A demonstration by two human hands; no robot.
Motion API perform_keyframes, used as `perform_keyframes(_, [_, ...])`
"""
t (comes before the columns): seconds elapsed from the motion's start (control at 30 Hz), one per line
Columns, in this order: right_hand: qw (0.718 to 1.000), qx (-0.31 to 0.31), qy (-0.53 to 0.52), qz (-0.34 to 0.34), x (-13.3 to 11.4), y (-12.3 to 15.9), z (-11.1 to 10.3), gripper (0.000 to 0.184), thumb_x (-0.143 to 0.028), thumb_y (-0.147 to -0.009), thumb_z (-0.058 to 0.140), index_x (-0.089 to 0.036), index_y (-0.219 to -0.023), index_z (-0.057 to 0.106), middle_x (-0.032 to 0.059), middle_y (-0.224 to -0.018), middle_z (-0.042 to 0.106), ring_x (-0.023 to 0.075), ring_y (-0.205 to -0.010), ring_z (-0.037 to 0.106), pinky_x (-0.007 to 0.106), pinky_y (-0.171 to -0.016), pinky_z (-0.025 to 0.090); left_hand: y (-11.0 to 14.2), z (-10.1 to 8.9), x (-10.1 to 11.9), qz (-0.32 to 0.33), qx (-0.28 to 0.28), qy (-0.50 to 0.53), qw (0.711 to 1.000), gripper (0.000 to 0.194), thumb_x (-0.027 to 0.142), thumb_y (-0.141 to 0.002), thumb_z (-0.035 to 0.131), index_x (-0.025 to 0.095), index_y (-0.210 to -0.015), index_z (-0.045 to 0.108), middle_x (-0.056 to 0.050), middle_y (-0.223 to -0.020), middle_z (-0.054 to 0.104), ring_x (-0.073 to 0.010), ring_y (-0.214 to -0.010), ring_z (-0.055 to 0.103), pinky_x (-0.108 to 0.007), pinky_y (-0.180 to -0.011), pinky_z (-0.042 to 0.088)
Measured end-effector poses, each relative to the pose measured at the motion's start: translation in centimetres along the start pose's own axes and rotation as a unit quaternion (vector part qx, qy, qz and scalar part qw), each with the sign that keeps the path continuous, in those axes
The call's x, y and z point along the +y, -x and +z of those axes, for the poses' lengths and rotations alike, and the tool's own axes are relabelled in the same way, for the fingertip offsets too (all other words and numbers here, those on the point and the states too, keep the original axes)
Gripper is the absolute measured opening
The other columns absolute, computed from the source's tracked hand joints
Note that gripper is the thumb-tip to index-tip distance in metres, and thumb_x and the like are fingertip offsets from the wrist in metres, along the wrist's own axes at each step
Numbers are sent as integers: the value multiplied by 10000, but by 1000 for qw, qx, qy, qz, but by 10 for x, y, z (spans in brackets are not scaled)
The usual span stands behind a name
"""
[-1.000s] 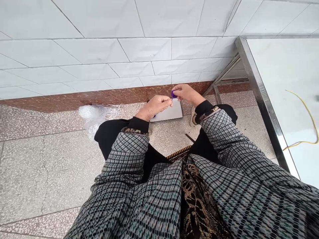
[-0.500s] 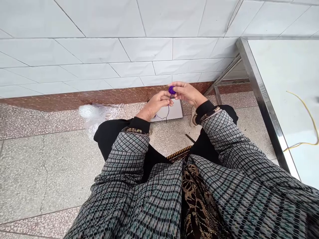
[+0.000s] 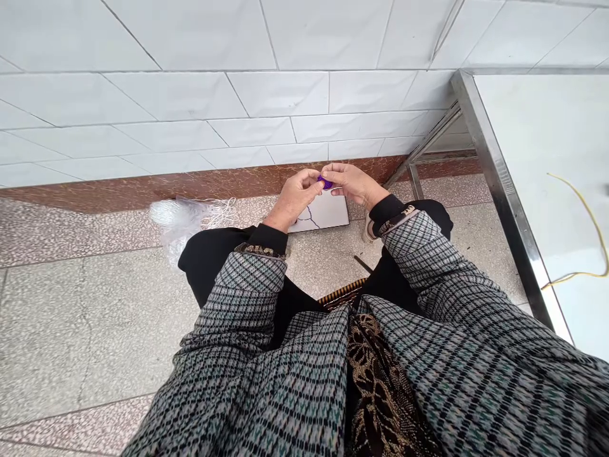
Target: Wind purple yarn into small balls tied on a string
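Observation:
A small purple ball of yarn is pinched between my two hands, partly covered by the fingers. My left hand grips its left side with thumb and fingertips. From the other side my right hand holds it, fingers curled round its upper right. A dark purple strand trails below the hands, over a white flat board or box with a dark edge on the floor. Where the strand leaves the ball is hidden by the fingers.
Clear plastic bags with white cord lie on the floor at left. A white-topped metal-framed table stands at right, with a yellow cord on it. The tiled wall rises just ahead. A dark stick lies between my knees.
My left hand has moved up and right to meet the ball and now grips it too. My right hand has shifted slightly down and left with the ball. The strand hangs slacker.

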State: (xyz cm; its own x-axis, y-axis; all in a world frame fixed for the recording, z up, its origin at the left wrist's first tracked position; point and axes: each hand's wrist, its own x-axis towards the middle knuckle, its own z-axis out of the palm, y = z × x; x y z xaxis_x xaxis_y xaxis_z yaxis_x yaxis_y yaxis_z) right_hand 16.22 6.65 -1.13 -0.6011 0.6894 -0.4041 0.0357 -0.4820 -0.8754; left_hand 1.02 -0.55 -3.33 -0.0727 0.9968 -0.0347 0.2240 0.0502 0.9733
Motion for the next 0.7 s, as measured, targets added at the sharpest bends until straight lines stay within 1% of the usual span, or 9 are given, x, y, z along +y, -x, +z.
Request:
perform_keyframes(0.13, [1000,-4,-4,7,3,-2,-2,160,-142,-857,756,-132,-789,611,-35,-642,620,42,-562,548,116,-480,427,0,-5,1,-38,-13,30,999,176,220,-816,631,148,-977,631,21,-671,579,-65,-535,434,-192,-514,345])
perform_keyframes(0.23, [1000,-17,-25,9,5,-3,-2,169,-158,-858,764,-131,-795,609,-32,-640,624,43,-556,554,119,-485,440,0,-6,2,-56,-18,58,997,173,231,-831,622,144,-980,641,18,-658,576,-54,-495,394,-196,-486,315])
perform_keyframes(0.33, [998,-42,-49,8,4,-2,-3,161,-169,-857,769,-142,-841,611,-17,-691,665,64,-620,617,145,-568,512,0,-7,3,-63,-25,98,993,162,254,-865,600,144,-974,650,15,-650,561,-42,-462,345,-204,-458,271])
perform_keyframes(0.4, [997,-57,-59,14,3,-2,-4,169,-160,-841,784,-148,-891,623,-7,-737,695,81,-684,657,173,-654,556,0,-9,3,-61,-25,122,990,142,263,-879,594,146,-942,647,18,-633,541,-43,-460,348,-204,-452,263])
perform_keyframes(0.47, [995,-68,-64,22,3,-1,-5,194,-149,-824,797,-148,-932,637,3,-779,715,91,-728,679,193,-709,574,0,-10,3,-61,-24,136,989,118,261,-888,591,150,-900,631,24,-608,517,-46,-463,362,-201,-451,267])
perform_keyframes(0.53, [995,-73,-63,23,3,-2,-6,205,-147,-814,808,-145,-942,647,0,-780,716,81,-703,670,178,-683,567,0,-11,2,-64,-25,138,988,96,247,-895,584,156,-873,606,32,-590,499,-46,-460,362,-196,-447,264])
perform_keyframes(0.63, [995,-78,-53,26,4,-5,-9,189,-155,-812,814,-140,-918,659,-22,-710,686,47,-584,602,132,-564,516,-1,-11,2,-62,-24,133,989,58,222,-900,578,171,-877,567,47,-579,482,-46,-450,350,-190,-440,252])
perform_keyframes(0.7, [995,-81,-50,37,4,-6,-11,182,-150,-814,812,-132,-918,664,-20,-691,680,41,-558,585,125,-540,506,-1,-12,0,-51,-19,129,990,57,224,-904,579,180,-881,550,56,-577,464,-48,-452,352,-187,-445,256])
